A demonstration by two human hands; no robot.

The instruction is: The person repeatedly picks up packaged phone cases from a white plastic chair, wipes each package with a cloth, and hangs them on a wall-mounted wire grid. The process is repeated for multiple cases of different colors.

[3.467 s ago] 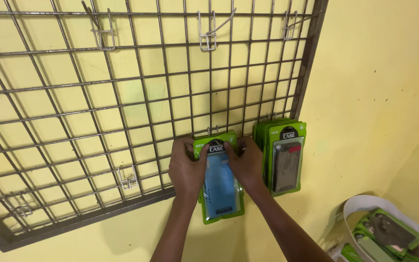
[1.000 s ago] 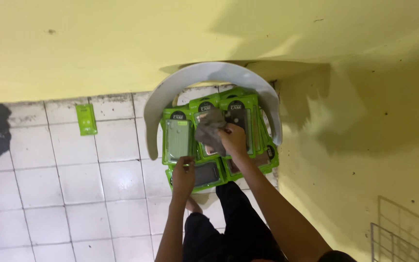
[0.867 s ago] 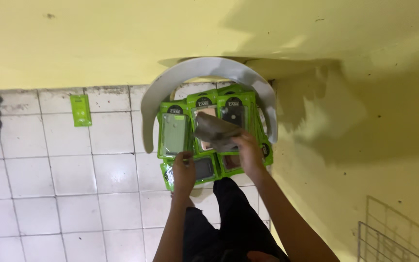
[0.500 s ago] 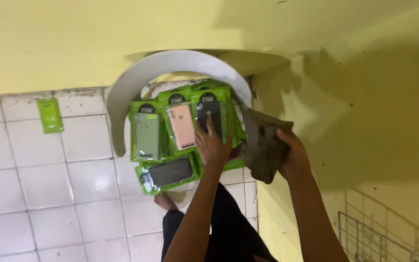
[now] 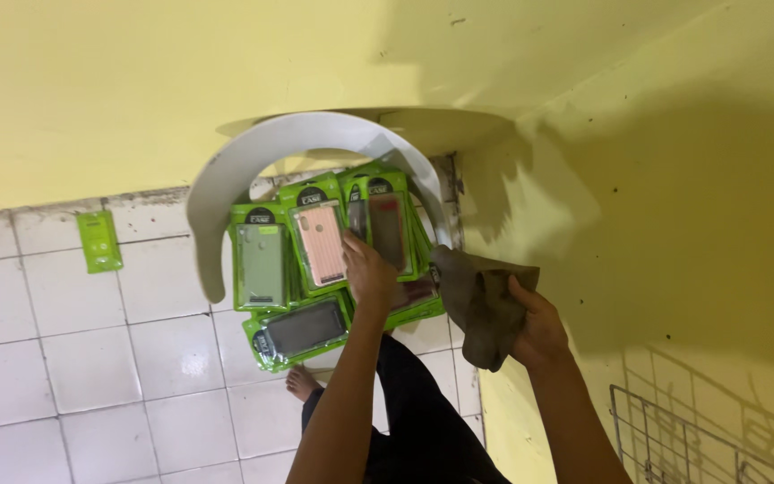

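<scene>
A lone bright-green flat plastic packet (image 5: 99, 241) lies on the white square-tiled floor (image 5: 73, 376), close to the foot of the pale yellow painted wall (image 5: 136, 81) and well apart from the white curved plastic tub (image 5: 226, 170) standing in the corner. The tub's broad rim arcs against the wall, casting a soft shadow behind it. A second yellow wall (image 5: 674, 179), speckled with small dark marks, meets the first at that corner. At lower right, a grey wire grid panel (image 5: 692, 439) hangs against this wall. The floor's grout lines run dark, and grime gathers along the tile edge beneath the wall.
</scene>
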